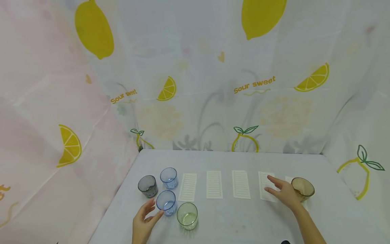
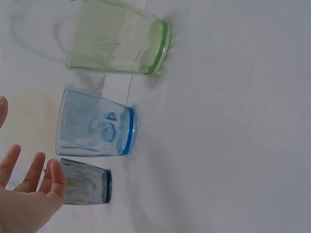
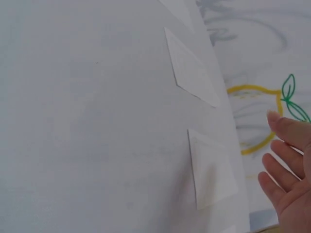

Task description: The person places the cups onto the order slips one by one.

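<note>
My left hand (image 1: 144, 221) is just left of the front blue glass (image 1: 166, 203), thumb and fingers spread apart and holding nothing. Right of that glass stands a green glass (image 1: 187, 217); a dark grey glass (image 1: 148, 187) and a second blue glass (image 1: 169, 178) are behind. In the left wrist view, the fingers (image 2: 35, 172) are loosely bent beside the grey glass (image 2: 87, 182). On the right, my other hand (image 1: 286, 194) reaches over a paper strip (image 1: 265, 189) with empty, parted fingers. An amber glass (image 1: 304, 190) stands right beside its back, on the far-right strip.
More white lined paper strips (image 1: 214, 184) lie in a row across the white table (image 1: 225, 223). A lemon-print curtain (image 1: 195, 112) hangs behind the table and on both sides. A small black object (image 1: 285, 242) shows at the bottom edge.
</note>
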Demonstrator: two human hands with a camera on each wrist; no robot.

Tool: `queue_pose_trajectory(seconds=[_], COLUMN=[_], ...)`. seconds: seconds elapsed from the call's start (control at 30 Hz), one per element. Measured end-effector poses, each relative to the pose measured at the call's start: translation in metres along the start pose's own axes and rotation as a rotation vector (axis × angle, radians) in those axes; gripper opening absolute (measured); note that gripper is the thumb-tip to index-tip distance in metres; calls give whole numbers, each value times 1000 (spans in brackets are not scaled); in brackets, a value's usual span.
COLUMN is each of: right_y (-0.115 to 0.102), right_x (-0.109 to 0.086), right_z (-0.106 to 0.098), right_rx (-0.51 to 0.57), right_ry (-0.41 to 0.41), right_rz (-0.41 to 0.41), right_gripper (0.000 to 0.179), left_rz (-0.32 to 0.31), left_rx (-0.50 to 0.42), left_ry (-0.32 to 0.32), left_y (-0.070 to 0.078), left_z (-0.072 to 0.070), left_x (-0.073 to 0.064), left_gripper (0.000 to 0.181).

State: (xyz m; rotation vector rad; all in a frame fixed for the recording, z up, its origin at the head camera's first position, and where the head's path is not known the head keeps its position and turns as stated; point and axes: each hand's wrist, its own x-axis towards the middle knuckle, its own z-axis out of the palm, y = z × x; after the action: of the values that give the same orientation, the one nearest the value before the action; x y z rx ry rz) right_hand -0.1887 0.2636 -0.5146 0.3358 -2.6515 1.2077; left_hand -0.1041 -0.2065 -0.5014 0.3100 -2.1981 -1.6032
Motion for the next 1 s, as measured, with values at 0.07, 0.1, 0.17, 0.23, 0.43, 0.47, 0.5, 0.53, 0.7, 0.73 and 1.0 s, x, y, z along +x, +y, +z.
queue_pose_trajectory(seconds=[0.07, 0.1, 0.17, 0.23, 0.43, 0.47, 0.5, 0.53, 0.7, 0.73, 1.0], right_y=[3, 4, 6, 7, 13, 14, 16, 18, 26, 27, 36], right_x=[-1, -2, -3, -5, -7, -7, -7, -7, -8, -8, -8], right_z=[3, 4, 6, 7, 10, 10, 11, 12, 12, 11, 9], right_rx=[7, 9, 16, 14, -79, -94, -106, -115, -114, -112, -92], right_ry=[-21, -29, -43, -54, -54, -42, -29, -18, -25, -37, -123], right_rz=[28, 43, 72, 99, 98, 77, 55, 35, 17, 30, 101], right_gripper=[52, 52, 53, 54, 55, 55, 55, 54, 54, 54, 55], left_rz=[-35, -50, -78, -98, -153, -162, -171, -180, -202, -205, -203], left_rx=[16, 22, 40, 63, 68, 57, 51, 42, 16, 13, 2], left_ry=[11, 15, 24, 29, 9, -1, -16, -31, -83, -88, -95], left_y=[-1, -3, -5, -8, -19, -22, -24, -26, -35, -36, -38], left_z=[0, 0, 0, 0, 1, 2, 3, 3, 7, 7, 10], left_x=[-1, -1, -2, -2, -6, -7, -8, -9, -10, -10, -9], left_gripper=[53, 53, 54, 55, 66, 68, 71, 74, 80, 80, 80])
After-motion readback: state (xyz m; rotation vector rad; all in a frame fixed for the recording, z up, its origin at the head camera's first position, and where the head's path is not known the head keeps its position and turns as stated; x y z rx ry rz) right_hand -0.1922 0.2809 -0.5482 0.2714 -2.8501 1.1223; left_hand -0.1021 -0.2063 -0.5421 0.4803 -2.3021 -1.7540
